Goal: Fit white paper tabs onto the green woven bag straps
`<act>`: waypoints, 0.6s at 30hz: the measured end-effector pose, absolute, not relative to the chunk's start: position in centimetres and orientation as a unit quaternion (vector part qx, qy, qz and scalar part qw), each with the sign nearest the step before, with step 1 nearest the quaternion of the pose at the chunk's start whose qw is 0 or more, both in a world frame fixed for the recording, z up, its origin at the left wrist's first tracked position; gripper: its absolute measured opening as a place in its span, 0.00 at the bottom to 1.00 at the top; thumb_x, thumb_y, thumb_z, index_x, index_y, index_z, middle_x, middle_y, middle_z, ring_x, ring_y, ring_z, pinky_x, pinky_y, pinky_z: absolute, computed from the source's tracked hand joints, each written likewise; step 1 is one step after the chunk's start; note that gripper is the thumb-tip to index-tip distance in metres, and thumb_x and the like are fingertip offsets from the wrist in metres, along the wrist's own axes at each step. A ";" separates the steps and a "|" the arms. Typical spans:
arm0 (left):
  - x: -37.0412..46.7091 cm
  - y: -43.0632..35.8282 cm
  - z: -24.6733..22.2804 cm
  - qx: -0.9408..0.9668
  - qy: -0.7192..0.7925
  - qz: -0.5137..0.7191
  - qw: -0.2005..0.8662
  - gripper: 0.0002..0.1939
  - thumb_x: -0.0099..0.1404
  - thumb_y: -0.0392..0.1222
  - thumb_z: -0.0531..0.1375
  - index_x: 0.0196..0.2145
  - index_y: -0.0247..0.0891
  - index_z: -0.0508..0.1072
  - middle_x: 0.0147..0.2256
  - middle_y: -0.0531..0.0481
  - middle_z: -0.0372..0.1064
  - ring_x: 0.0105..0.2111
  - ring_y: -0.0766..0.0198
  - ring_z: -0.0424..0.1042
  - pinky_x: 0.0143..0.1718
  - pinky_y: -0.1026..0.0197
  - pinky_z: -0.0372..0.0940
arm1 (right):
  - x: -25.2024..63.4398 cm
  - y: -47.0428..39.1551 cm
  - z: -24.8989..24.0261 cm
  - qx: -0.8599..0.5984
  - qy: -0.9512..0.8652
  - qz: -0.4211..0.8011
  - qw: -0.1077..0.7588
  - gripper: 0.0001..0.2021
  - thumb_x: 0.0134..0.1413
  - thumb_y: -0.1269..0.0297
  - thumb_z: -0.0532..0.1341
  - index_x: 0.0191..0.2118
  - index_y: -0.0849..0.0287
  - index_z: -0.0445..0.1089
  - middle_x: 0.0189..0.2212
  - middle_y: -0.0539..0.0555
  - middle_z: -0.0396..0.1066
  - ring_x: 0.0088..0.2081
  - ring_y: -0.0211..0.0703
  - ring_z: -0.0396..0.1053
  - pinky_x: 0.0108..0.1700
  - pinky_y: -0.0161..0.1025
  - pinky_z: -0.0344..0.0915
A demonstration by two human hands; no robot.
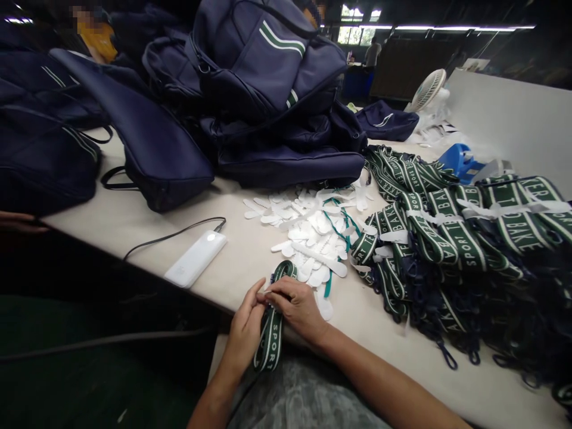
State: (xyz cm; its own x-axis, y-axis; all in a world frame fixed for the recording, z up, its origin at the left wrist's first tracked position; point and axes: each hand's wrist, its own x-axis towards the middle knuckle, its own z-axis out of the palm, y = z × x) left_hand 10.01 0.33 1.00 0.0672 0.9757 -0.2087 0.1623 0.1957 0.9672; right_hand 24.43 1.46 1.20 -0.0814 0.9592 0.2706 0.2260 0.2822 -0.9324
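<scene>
Holding folded green SPORT strap [274, 333] in left hand [245, 330]; pinching narrowly at its middle with right hand [301, 307], can't tell on exactly what. Working at near edge of table [245, 232], just beside loose white strips [313, 226], with bundled straps [469, 250] to the right, white power bank [195, 259] to the left, striped navy bags [263, 83] piled behind.

The dark green, white-lettered strap [272, 341] is folded into a long bundle, gripped mid-length.
</scene>
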 end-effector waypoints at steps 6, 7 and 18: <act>10.2 1.6 1.2 0.532 0.563 0.372 0.512 0.19 0.64 0.50 0.57 0.46 0.36 0.77 0.45 0.42 0.77 0.46 0.51 0.75 0.51 0.54 0.67 | 24.4 1.3 0.8 -0.464 -0.636 0.356 0.503 0.06 0.61 0.69 0.63 0.38 0.57 0.78 0.34 0.52 0.74 0.37 0.40 0.72 0.42 0.35 0.67; 10.3 1.8 1.2 0.534 0.561 0.374 0.510 0.18 0.63 0.49 0.58 0.44 0.36 0.78 0.42 0.43 0.78 0.43 0.51 0.75 0.48 0.54 0.68 | 24.4 1.3 0.7 -0.465 -0.637 0.355 0.502 0.06 0.61 0.69 0.62 0.38 0.57 0.78 0.34 0.52 0.74 0.37 0.40 0.72 0.43 0.35 0.67; 10.4 -0.7 0.0 0.455 0.638 0.486 0.387 0.14 0.60 0.51 0.61 0.33 0.37 0.78 0.34 0.47 0.75 0.36 0.56 0.73 0.43 0.59 0.67 | 24.1 1.0 1.0 -0.501 -0.666 0.309 0.459 0.03 0.60 0.67 0.64 0.37 0.56 0.77 0.33 0.51 0.74 0.36 0.39 0.72 0.41 0.34 0.66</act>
State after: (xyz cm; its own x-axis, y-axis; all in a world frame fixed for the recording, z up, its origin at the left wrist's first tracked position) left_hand 10.40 -0.69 -0.03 -0.2862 0.9568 -0.0516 0.2044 0.1136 0.9723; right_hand 24.09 1.03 0.95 -0.0771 0.9506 0.3007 0.3835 0.3066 -0.8711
